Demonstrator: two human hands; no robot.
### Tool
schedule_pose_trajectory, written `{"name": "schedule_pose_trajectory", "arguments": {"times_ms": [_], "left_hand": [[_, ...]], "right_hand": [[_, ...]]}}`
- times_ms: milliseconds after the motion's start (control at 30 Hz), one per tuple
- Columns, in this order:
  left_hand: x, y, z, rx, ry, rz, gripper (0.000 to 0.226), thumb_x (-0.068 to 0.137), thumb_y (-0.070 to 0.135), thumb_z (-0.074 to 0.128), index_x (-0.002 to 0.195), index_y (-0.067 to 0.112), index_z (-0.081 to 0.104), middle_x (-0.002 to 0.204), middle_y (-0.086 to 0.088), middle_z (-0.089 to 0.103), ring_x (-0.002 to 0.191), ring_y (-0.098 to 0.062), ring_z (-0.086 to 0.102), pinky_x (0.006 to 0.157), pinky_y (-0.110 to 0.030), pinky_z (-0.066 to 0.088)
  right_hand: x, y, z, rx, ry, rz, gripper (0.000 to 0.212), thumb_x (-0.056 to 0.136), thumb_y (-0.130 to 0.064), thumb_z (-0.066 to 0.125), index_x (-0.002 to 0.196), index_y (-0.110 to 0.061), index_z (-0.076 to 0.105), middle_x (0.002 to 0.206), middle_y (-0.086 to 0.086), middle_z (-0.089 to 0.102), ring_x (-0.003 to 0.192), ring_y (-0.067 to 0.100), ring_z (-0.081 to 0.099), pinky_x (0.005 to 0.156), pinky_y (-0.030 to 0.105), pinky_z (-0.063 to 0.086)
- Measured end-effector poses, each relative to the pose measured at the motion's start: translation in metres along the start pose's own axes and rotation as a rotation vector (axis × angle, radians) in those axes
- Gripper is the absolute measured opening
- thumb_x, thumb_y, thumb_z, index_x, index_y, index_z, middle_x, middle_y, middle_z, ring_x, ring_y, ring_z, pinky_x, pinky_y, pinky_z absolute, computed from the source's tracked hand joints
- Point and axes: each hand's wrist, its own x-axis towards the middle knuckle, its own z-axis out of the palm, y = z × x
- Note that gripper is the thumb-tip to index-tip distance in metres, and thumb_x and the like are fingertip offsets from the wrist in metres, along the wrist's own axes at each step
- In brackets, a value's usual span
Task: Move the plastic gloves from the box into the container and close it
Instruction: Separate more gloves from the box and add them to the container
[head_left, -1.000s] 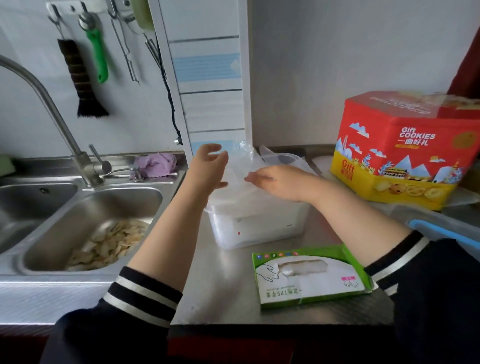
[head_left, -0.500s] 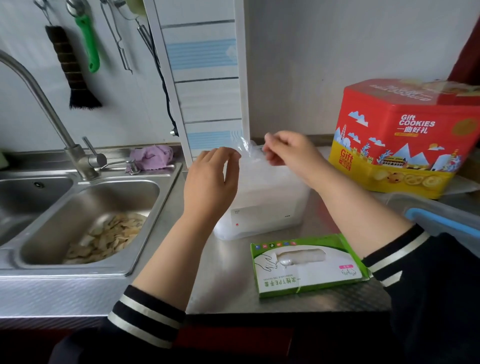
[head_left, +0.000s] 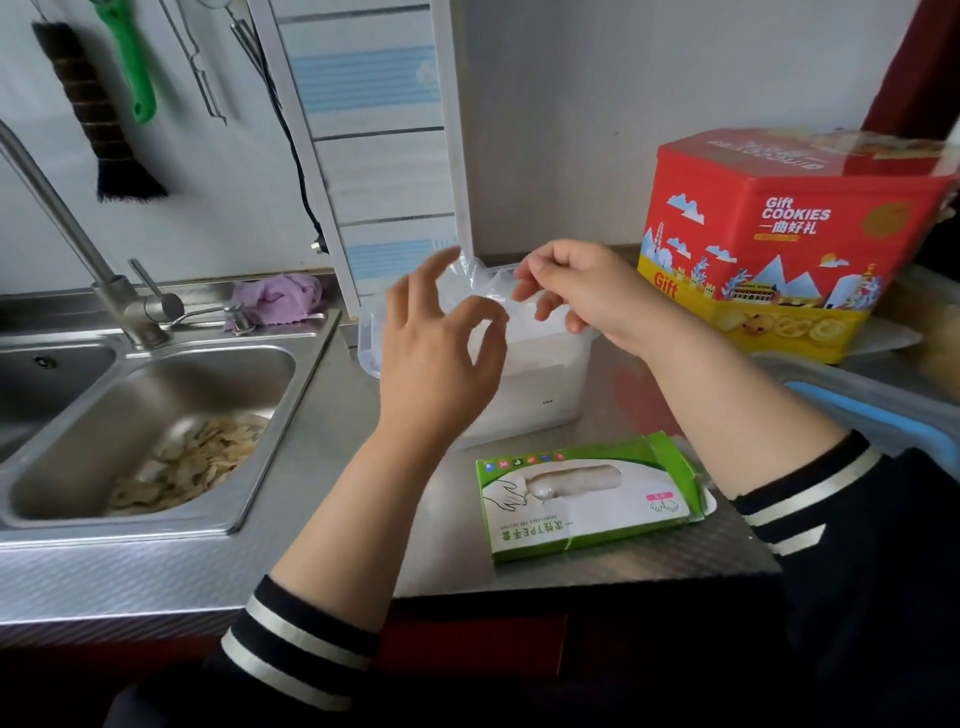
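While both hands work above the white container (head_left: 524, 400) at the back of the steel counter (head_left: 322, 467), the right hand (head_left: 587, 291) pinches the clear plastic gloves (head_left: 483, 280); the left hand (head_left: 441, 353) is released, fingers spread. The green glove box (head_left: 587, 499) lies near the counter's front edge (sink (head_left: 156, 415) at left, red cookie tin (head_left: 789, 234) at the back right).

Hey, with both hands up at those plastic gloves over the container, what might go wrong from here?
1. The plastic gloves bulge above the container, so they may spring out or get caught when it is closed.
2. Only the right hand clearly pinches them; the left hand looks loose, so they could slide out.
3. The sink holds scraps close by; a dropped glove may land there.
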Motion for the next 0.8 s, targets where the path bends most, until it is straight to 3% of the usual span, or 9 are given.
{"name": "schedule_pose_trajectory", "arguments": {"times_ms": [100, 200, 300, 367, 433, 533, 633, 733, 800], "left_hand": [[0.03, -0.008, -0.003, 0.03, -0.436, -0.101, 0.025, 0.094, 0.047, 0.053, 0.105, 0.035, 0.073, 0.153, 0.001, 0.037, 0.14, -0.029, 0.026, 0.112, -0.041, 0.024], [0.05, -0.014, 0.002, -0.03, -0.668, -0.182, 0.04, 0.097, 0.051, 0.043, 0.117, 0.028, 0.068, 0.135, 0.002, 0.058, 0.129, -0.025, 0.046, 0.105, -0.041, 0.038], [0.061, -0.018, 0.006, -0.024, -0.612, -0.327, 0.044, 0.101, 0.036, 0.04, 0.066, 0.014, 0.056, 0.077, -0.011, 0.057, 0.086, -0.038, 0.055, 0.065, -0.033, 0.037], [0.062, -0.025, 0.005, 0.042, -0.55, -0.366, 0.045, 0.1, 0.029, 0.039, 0.058, 0.013, 0.039, 0.064, -0.008, 0.044, 0.074, -0.037, 0.047, 0.062, -0.033, 0.031], [0.061, -0.034, 0.003, 0.062, -0.514, -0.385, 0.036, 0.099, 0.03, 0.04, 0.073, 0.011, 0.057, 0.08, -0.007, 0.059, 0.084, -0.035, 0.055, 0.07, -0.034, 0.041], [0.055, -0.046, -0.003, 0.078, -0.49, -0.42, 0.032, 0.097, 0.037, 0.046, 0.104, 0.018, 0.071, 0.111, -0.004, 0.066, 0.105, -0.03, 0.059, 0.087, -0.036, 0.047], [0.046, -0.058, -0.01, 0.122, -0.4, -0.43, 0.03, 0.094, 0.038, 0.05, 0.101, 0.02, 0.073, 0.119, -0.007, 0.062, 0.117, -0.034, 0.053, 0.097, -0.042, 0.044], [0.032, -0.06, -0.016, 0.148, -0.256, -0.44, 0.026, 0.094, 0.033, 0.053, 0.102, 0.018, 0.072, 0.133, -0.013, 0.056, 0.125, -0.039, 0.046, 0.105, -0.046, 0.038], [0.017, -0.045, -0.021, 0.117, -0.032, -0.277, 0.018, 0.094, 0.024, 0.055, 0.099, 0.015, 0.07, 0.135, -0.011, 0.057, 0.124, -0.036, 0.049, 0.102, -0.044, 0.039]], "right_hand": [[0.01, -0.008, 0.002, -0.118, -0.01, -0.072, 0.024, 0.103, -0.022, 0.039, 0.098, -0.021, 0.062, 0.091, -0.009, 0.07, 0.069, 0.007, 0.058, 0.051, 0.021, 0.043], [0.021, -0.007, 0.01, -0.154, -0.028, -0.101, 0.022, 0.104, -0.025, 0.038, 0.099, -0.022, 0.059, 0.097, -0.007, 0.067, 0.075, 0.011, 0.061, 0.058, 0.023, 0.045], [0.029, 0.005, 0.011, -0.163, 0.192, -0.119, 0.012, 0.101, -0.025, 0.045, 0.098, -0.025, 0.056, 0.102, -0.006, 0.063, 0.084, 0.012, 0.06, 0.072, 0.026, 0.047], [0.023, 0.013, 0.004, -0.181, 0.402, -0.155, 0.009, 0.098, -0.02, 0.05, 0.099, -0.022, 0.058, 0.108, -0.003, 0.06, 0.093, 0.012, 0.057, 0.079, 0.016, 0.047], [0.008, 0.022, -0.004, -0.213, 0.502, -0.181, 0.01, 0.096, -0.018, 0.054, 0.104, -0.016, 0.061, 0.113, 0.001, 0.056, 0.097, 0.011, 0.054, 0.073, 0.002, 0.038], [-0.016, 0.036, -0.007, -0.327, 0.444, -0.266, 0.014, 0.094, -0.019, 0.057, 0.106, -0.017, 0.063, 0.113, -0.001, 0.059, 0.106, 0.016, 0.056, 0.087, 0.018, 0.044], [-0.032, 0.043, -0.003, -0.407, 0.405, -0.316, 0.014, 0.093, -0.018, 0.058, 0.105, -0.017, 0.065, 0.11, -0.002, 0.063, 0.107, 0.018, 0.057, 0.092, 0.037, 0.047], [-0.048, 0.045, 0.0, -0.392, 0.435, -0.417, 0.012, 0.093, -0.019, 0.058, 0.102, -0.016, 0.065, 0.103, -0.002, 0.064, 0.098, 0.018, 0.059, 0.085, 0.04, 0.049], [-0.062, 0.051, 0.006, -0.392, 0.383, -0.445, 0.013, 0.093, -0.031, 0.055, 0.1, -0.024, 0.064, 0.096, -0.008, 0.064, 0.088, 0.014, 0.06, 0.075, 0.04, 0.052]]}}
